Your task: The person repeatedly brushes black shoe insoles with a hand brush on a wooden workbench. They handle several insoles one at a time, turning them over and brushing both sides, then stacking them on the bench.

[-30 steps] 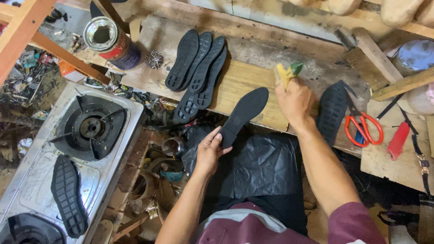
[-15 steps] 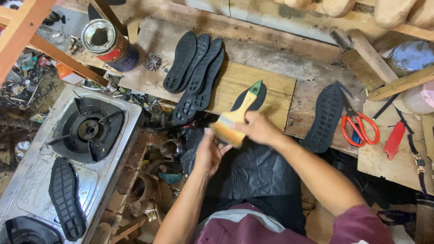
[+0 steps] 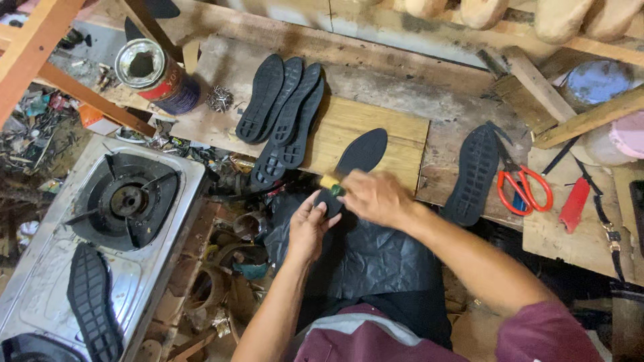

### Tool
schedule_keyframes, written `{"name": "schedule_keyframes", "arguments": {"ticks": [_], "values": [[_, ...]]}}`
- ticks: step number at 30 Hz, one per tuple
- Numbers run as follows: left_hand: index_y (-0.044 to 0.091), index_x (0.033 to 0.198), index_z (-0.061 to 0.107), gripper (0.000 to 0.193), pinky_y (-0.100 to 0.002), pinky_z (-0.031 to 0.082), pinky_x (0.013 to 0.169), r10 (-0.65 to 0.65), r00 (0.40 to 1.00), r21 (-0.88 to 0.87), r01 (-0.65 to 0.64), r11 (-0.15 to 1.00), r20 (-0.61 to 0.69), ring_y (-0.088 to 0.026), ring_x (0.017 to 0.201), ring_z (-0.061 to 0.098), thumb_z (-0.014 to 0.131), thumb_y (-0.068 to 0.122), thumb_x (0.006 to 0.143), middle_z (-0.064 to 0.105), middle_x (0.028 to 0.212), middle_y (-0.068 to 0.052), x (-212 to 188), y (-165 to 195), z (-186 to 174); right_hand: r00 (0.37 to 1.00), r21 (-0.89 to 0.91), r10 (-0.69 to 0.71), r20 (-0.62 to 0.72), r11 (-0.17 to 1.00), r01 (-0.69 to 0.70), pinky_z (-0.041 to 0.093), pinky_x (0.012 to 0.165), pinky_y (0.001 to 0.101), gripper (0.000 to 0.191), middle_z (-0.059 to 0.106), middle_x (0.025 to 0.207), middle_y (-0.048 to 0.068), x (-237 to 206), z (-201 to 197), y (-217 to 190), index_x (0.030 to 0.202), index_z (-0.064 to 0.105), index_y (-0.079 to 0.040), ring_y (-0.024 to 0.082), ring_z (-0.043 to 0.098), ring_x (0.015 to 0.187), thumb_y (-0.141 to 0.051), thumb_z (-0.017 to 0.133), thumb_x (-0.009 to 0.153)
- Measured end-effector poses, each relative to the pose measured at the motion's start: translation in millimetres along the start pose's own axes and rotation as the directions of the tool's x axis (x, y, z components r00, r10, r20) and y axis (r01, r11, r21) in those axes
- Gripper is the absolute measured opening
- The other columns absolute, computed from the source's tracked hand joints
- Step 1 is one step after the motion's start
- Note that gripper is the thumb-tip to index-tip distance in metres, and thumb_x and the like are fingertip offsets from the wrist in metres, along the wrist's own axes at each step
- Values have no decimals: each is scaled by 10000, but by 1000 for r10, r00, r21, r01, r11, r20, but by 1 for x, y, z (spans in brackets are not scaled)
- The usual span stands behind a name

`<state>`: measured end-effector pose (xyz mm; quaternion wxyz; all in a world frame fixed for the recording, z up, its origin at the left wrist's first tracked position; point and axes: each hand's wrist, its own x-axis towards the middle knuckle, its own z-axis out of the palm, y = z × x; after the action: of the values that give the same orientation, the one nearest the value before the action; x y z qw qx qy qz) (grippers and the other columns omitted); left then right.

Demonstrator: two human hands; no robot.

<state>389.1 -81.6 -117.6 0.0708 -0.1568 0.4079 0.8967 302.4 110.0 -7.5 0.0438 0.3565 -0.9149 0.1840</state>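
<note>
My left hand (image 3: 310,226) grips the near end of a black shoe sole (image 3: 360,157) that lies lengthwise on a pale wooden board (image 3: 402,144). My right hand (image 3: 376,196) is closed on a small brush with a yellow and green handle (image 3: 331,184), held over the sole's near end just above my left fingers. The right hand is blurred. A black plastic sheet (image 3: 376,258) covers my lap beneath both hands.
Several black soles (image 3: 282,110) are fanned out left of the board; another sole (image 3: 475,173) lies to the right beside red scissors (image 3: 523,188). An open tin can (image 3: 155,72) stands at far left. A gas stove (image 3: 121,201) with a sole (image 3: 90,302) on it sits left.
My right hand brought the brush from the far right down onto the sole, then drew it toward the near end by my left hand. My left hand stayed on the sole.
</note>
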Motion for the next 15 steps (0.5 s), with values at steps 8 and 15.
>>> {"name": "schedule_keyframes", "arguments": {"ticks": [8,15], "values": [[9,1375,564,396,-472,613,938,65,998,81,-63,995,-24,-212,1057,679,550,95,989,660,1193,-118,-23,22,14,793,151,546,-271,837,-525,511,530,439,339,713,774,160,-2,-31,61,967,740,-42,276,673,575,-364,649,1020],[-31,1393,518,379,-518,575,1044,386,914,-31,-386,922,123,-292,1243,632,570,99,1040,612,1350,-183,-56,76,66,709,583,705,18,568,-581,581,635,372,344,787,850,130,-111,28,-13,991,763,-10,221,752,692,-322,747,847]]}}
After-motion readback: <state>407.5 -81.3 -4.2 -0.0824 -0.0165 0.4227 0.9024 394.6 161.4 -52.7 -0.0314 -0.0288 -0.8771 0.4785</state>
